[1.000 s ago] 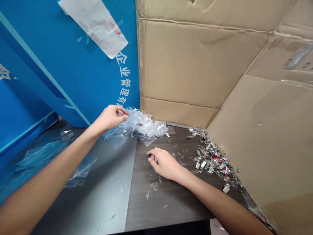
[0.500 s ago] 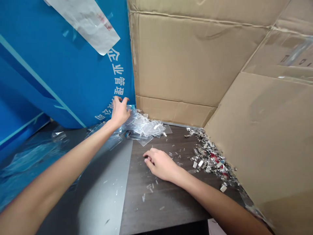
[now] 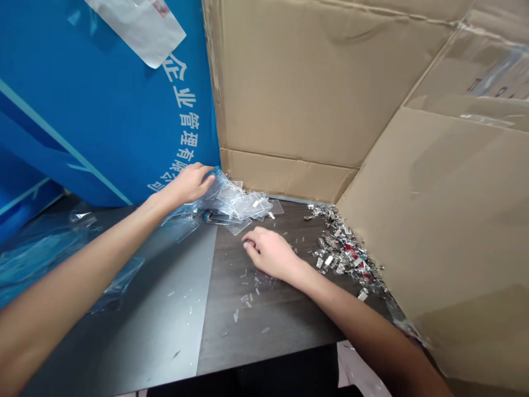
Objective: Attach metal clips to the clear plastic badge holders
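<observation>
Plastic [image 3: 45, 248], clear and bag-like, lies crumpled on counter [image 3: 165, 331] at left; contents can't be told. Clear sheets [image 3: 246, 205]: thin, rectangular, glossy, one loose pile near where blue panel [image 3: 124, 110] meets cardboard [image 3: 285, 99]; overlapping, too many to count. Left hand [image 3: 190, 183] at pile's left end, grip narrow, can't tell if a sheet is held. Right hand [image 3: 270, 253] just in front of pile, fingers curled, can't tell if holding anything. One heap of small metal parts [image 3: 345, 248] at right along cardboard, several clear slivers [image 3: 244, 298] scattered nearer.
</observation>
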Demonstrator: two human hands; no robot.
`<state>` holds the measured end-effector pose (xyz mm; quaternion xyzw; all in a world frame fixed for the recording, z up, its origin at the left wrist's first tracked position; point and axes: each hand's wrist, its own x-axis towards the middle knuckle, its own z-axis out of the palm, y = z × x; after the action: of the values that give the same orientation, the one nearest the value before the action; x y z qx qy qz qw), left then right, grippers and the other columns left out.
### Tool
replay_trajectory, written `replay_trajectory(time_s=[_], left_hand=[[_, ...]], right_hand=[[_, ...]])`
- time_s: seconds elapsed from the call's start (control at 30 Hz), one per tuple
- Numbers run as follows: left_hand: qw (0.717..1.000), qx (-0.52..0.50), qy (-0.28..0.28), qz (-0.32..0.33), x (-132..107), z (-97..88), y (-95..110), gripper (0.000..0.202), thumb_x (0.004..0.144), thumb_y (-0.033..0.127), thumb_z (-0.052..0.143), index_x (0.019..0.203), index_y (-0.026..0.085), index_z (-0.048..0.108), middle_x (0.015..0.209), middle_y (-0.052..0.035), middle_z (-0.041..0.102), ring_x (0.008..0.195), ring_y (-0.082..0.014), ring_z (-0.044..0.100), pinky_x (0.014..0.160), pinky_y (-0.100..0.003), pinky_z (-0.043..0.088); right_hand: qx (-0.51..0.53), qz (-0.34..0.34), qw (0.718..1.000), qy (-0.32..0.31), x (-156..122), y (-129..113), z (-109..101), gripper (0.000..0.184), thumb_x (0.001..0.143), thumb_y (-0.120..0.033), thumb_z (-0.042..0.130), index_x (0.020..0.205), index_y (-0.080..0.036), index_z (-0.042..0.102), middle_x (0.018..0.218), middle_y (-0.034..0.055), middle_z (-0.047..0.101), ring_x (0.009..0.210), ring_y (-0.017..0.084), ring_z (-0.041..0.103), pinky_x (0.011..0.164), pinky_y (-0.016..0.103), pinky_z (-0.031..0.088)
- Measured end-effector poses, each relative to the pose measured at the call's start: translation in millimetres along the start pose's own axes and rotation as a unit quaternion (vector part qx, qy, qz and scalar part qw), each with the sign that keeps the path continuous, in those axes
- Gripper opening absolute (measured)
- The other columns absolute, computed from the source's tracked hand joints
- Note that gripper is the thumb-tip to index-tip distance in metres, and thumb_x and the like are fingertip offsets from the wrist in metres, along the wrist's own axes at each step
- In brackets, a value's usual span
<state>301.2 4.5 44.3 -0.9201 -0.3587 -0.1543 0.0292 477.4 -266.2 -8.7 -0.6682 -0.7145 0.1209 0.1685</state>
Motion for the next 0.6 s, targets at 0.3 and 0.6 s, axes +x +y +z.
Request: replay_trajectory(time_s=[0.3, 0.6], left_hand=[[0.993, 0.044, -0.106, -0.042, -126, -54.1, -19, 0.076, 0.106, 0.055, 0.033, 0.143, 0.003, 0.073, 0.136, -0.026, 0.074, 0.128, -0.0406, 0.07, 0.117, -0.058, 0.054], [0.949, 0.068, -0.235, -0.198, -284, -23.2, -82, 0.103, 0.093, 0.078, 0.05, 0.173, 0.013, 0.05, 0.172, -0.0241, 0.056, 0.156, -0.0526, 0.055, 0.12, -0.063, 0.051]], right_hand=[[-0.218, 0.316, 0.921, 0.062, 7, 62, -51, 0.037, 0.111, -0.014, 0.054, 0.144, -0.007, 0.07, 0.147, 0.0297, 0.063, 0.136, 0.04, 0.069, 0.099, 0.042, 0.06], [-0.206, 0.333, 0.92, 0.0, 12, 78, -48, 0.04, 0.105, -0.002, 0.056, 0.138, -0.006, 0.078, 0.14, 0.0299, 0.073, 0.133, 0.036, 0.076, 0.107, 0.038, 0.061]])
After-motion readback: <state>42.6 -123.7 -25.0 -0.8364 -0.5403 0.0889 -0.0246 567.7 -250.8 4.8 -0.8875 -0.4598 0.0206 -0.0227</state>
